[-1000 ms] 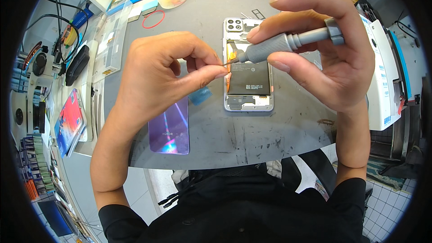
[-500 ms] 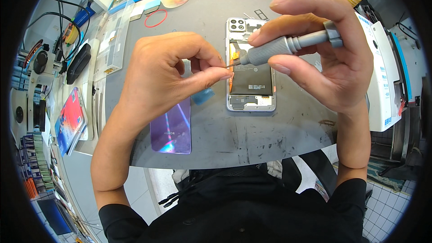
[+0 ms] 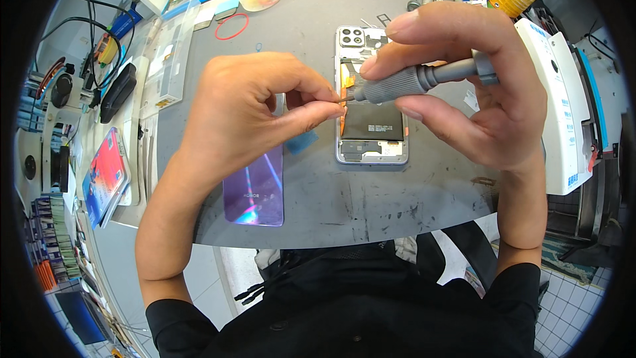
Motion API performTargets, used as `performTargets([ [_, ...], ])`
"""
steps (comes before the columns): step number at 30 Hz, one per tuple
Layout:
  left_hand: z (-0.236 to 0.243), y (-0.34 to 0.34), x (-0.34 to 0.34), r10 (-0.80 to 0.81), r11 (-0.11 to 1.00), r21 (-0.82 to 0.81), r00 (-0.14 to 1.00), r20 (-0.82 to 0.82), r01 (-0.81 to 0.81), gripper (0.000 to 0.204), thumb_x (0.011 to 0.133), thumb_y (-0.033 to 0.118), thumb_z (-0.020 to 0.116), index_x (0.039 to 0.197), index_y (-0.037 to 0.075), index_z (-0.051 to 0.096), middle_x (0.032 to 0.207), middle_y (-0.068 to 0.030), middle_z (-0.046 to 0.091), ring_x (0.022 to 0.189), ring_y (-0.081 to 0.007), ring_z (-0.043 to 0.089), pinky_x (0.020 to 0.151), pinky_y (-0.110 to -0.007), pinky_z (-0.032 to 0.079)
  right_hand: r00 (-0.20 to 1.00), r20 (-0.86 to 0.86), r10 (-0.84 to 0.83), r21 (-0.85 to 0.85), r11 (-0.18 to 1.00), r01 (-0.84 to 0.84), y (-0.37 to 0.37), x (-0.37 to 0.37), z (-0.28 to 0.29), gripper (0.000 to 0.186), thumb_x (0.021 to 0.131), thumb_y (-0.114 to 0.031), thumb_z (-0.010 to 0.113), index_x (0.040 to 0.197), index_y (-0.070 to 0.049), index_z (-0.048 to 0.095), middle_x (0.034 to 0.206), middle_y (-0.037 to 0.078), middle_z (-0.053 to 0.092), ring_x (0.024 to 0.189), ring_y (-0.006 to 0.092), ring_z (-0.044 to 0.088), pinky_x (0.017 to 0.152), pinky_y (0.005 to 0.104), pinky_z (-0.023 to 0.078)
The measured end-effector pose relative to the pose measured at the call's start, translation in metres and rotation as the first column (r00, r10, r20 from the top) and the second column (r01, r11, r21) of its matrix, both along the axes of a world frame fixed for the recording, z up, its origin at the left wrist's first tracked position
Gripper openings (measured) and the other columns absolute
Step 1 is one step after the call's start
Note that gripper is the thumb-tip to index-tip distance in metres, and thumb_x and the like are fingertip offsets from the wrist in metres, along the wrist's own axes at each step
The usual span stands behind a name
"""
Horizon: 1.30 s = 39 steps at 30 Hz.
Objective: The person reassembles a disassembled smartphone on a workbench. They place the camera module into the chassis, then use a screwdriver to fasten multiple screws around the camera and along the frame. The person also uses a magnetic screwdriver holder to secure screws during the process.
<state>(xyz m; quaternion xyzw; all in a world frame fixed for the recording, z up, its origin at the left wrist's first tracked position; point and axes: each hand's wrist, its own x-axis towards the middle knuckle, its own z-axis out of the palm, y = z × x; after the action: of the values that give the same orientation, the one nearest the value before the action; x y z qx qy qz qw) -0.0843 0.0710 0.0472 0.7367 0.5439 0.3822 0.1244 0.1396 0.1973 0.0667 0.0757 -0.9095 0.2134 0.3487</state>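
My right hand [image 3: 500,109] clamps a screwdriver [image 3: 397,84]
Long axis points left, slightly near, tip pinched by my left hand's [image 3: 248,96] fingers.

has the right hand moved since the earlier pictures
Yes, slightly: judged against the opened phone, the right hand has shifted toward the lower edge of the picture.

"What does the screwdriver [image 3: 392,85] look like?"

"Grey, with a ribbed grip and a thin bit [image 3: 348,99]. It slants slightly, bit leftward and lower, passing in front of the phone [image 3: 372,111]."

"And the phone?"

"It lies flat, opened from behind, a black battery [image 3: 373,123] exposed. Its camera block [image 3: 352,37] is at the far left corner, partly metallic innards around it."
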Motion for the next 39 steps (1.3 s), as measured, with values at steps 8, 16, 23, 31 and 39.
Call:
performTargets([
  [8,-0.002,0.001,-0.017,0.019,1.000,-0.012,0.992,0.124,-0.017,0.029,0.083,0.023,0.084,0.105,0.007,0.075,0.087,-0.0005,0.072,0.070,-0.0065,0.059,0.053,-0.021,0.041,0.957,0.284,-0.066,-0.062,0.994,0.087,-0.001,0.022,0.021,0.052,0.079,0.006,0.077,0.126,0.004,0.055,0.109,0.015,0.072,0.095,0.0244,0.076,0.081,0.0317,0.060],
  [16,-0.010,0.009,-0.036,0.094,0.995,-0.048,0.964,0.250,-0.085,0.018,0.096,0.020,0.072,0.102,0.003,0.076,0.084,0.0029,0.067,0.071,-0.0016,0.053,0.055,-0.017,0.038,0.930,0.367,-0.013,-0.072,0.996,0.042,0.000,0.019,0.014,0.042,0.080,0.002,0.077,0.119,0.000,0.061,0.102,0.011,0.075,0.094,0.0226,0.077,0.065,0.0269,0.060],
  [23,-0.010,0.008,-0.041,0.097,0.995,-0.048,0.967,0.235,-0.089,0.020,0.097,0.020,0.071,0.102,0.002,0.075,0.083,0.0027,0.066,0.072,-0.0021,0.053,0.056,-0.018,0.038,0.898,0.439,-0.005,-0.072,0.997,0.041,0.001,0.019,0.015,0.042,0.079,0.003,0.077,0.118,-0.001,0.062,0.105,0.011,0.073,0.097,0.0233,0.076,0.069,0.0285,0.060],
  [31,-0.010,0.014,-0.059,0.149,0.989,-0.041,0.973,0.175,-0.143,0.022,0.098,0.021,0.069,0.104,0.001,0.075,0.087,0.0004,0.070,0.078,-0.0047,0.057,0.062,-0.020,0.042,0.891,0.454,0.000,-0.038,0.999,0.019,-0.016,0.015,0.016,0.046,0.073,0.004,0.077,0.116,-0.002,0.061,0.107,0.013,0.070,0.088,0.0286,0.073,0.075,0.0345,0.059],
  [39,-0.005,0.017,-0.083,0.245,0.970,-0.028,0.960,0.133,-0.243,0.023,0.095,0.022,0.070,0.107,0.003,0.074,0.093,-0.0012,0.071,0.083,-0.0081,0.061,0.070,-0.025,0.047,0.794,0.501,-0.344,0.258,0.935,0.242,-0.032,0.015,0.030,0.046,0.073,-0.013,0.084,0.112,-0.007,0.060,0.094,0.009,0.070,0.082,0.0251,0.072,0.068,0.0323,0.055],
])
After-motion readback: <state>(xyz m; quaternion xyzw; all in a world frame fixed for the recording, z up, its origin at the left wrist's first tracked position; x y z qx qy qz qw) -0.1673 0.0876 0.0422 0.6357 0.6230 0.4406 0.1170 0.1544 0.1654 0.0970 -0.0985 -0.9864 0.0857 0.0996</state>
